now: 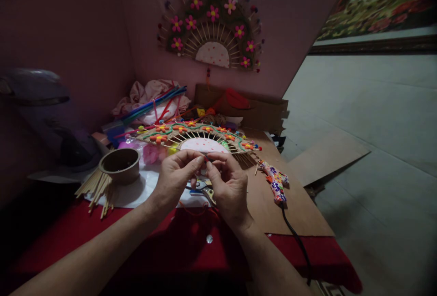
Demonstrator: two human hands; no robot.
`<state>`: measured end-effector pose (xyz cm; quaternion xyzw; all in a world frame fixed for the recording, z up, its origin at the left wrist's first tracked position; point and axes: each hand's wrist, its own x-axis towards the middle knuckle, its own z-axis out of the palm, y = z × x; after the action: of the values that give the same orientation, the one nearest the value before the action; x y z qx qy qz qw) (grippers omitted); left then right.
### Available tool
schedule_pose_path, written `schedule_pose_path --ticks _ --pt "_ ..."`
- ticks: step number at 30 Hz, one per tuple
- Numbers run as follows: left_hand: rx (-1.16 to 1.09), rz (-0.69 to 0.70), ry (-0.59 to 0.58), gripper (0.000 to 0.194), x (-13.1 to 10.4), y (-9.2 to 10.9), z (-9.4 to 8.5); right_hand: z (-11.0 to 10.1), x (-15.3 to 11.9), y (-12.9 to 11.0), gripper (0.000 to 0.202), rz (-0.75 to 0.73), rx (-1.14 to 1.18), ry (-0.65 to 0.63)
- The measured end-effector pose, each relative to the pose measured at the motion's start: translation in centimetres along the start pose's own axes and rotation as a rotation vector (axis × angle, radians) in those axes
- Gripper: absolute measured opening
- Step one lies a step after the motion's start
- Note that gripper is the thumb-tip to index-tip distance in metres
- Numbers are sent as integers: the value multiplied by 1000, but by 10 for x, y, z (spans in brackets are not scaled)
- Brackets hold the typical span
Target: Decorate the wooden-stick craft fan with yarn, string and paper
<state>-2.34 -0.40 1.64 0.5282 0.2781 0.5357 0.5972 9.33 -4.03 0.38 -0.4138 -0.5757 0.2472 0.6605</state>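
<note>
My left hand (179, 173) and my right hand (227, 182) meet above the table, thumbs and fingers pinched close together. Between their fingertips is a small dark reddish thing (205, 159), too small to make out. Just beyond them lies a fan-shaped piece (205, 145) with orange clay flowers, sticks and a dotted white half circle. Pliers or cutters (207, 191) with a blue and a pale handle lie partly hidden beneath my hands. Thin orange thread (196, 213) trails below them.
A brown bowl (121, 168) stands at the left by loose wooden sticks (97, 191). A flower-patterned glue gun (277, 184) with a black cord lies on brown board (300, 214). Cloth and pipe cleaners (153, 104) are piled behind. A similar pink-flowered fan (213, 54) hangs on the wall.
</note>
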Motion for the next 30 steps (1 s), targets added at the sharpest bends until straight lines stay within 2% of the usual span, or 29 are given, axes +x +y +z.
schedule_pose_path --ticks 8,16,20,26,30 --pt "-41 -28 -26 19 1 -2 -1 -3 1 1 19 -155 -165 15" --pt "-42 -55 13 21 1 1 1 -1 0 -3 6 -78 -226 26" --pt "1 -44 19 23 0 3 2 -1 1 -6 8 -71 -262 43" --pt "102 22 22 23 -1 2 4 -1 1 -5 8 -36 -252 46" --pt "282 169 78 16 -4 -3 3 0 1 -5 9 -8 -223 46"
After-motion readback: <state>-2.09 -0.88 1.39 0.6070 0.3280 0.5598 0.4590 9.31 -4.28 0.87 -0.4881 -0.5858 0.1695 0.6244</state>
